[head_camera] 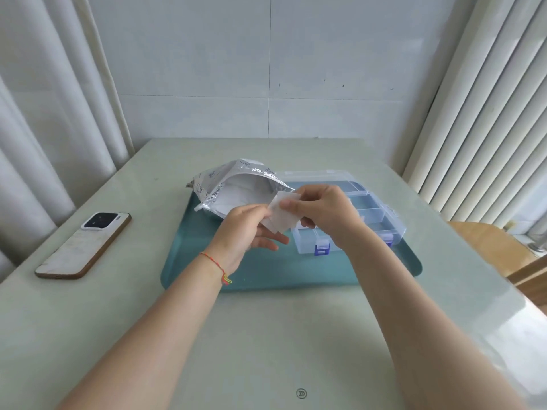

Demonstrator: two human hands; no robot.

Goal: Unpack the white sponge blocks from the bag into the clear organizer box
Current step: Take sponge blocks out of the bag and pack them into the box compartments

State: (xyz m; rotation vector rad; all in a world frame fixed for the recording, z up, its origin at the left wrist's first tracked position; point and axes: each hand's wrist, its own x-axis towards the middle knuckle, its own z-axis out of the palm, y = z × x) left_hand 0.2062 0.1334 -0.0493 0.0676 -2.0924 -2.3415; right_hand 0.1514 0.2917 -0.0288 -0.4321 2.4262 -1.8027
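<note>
Both of my hands hold a white sponge block [281,214] in the air above the teal tray [266,270]. My left hand [248,232] pinches its lower left edge and my right hand [322,214] pinches its upper right side. Behind the hands, a crumpled silver-white bag [233,187] lies on the tray's far left part, its mouth gaping toward me. The clear organizer box [367,214] with blue latches stands on the tray's right part, lid up, dividers showing. My right hand hides part of the box.
A phone [84,245] lies camera side up on the pale table [266,335] to the left of the tray. Curtains hang at the left and vertical blinds at the right. A wooden chair [497,247] stands off the table's right edge.
</note>
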